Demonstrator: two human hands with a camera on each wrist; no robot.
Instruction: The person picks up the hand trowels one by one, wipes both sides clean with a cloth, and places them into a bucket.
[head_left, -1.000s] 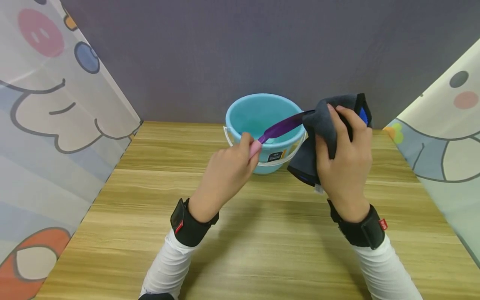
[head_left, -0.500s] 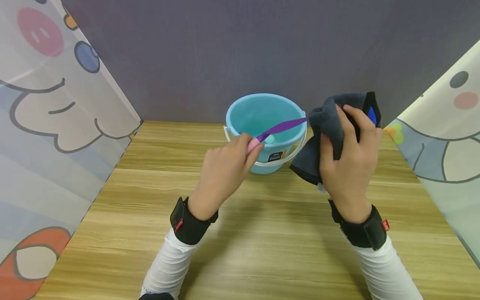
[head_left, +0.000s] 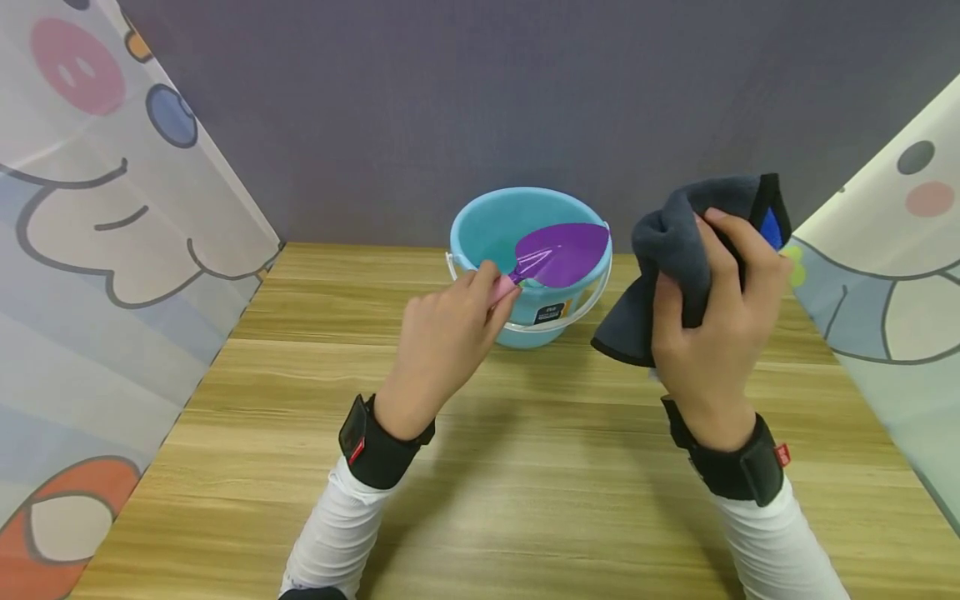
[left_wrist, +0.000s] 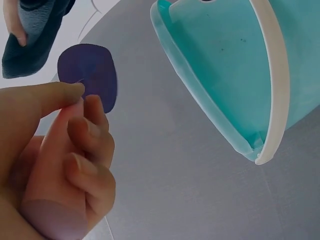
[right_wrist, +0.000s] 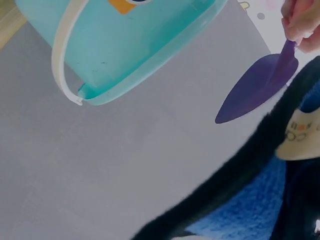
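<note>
A toy shovel with a purple blade [head_left: 562, 255] and a pink handle [left_wrist: 57, 165] is in my left hand [head_left: 450, 346], thumb and fingers curled round the handle. Its blade lies flat side up over the mouth of a light blue bucket [head_left: 543, 340] in the head view. In the right wrist view the blade [right_wrist: 255, 87] shows its pointed tip, apart from the cloth. My right hand [head_left: 720, 325] grips a bunched dark grey cloth [head_left: 678, 250] with black edging and a blue underside [right_wrist: 245, 210], held up right of the bucket.
The bucket stands at the back of the wood-grain table [head_left: 540, 500], its white handle [head_left: 592, 300] hanging down in front. Behind rises a dark grey wall [head_left: 450, 108]. Cartoon-printed panels [head_left: 97, 217] flank the table on both sides.
The shovel blade has come out of the cloth and turned from edge-on to flat side up. My right hand has drawn the cloth to the right, away from the blade.
</note>
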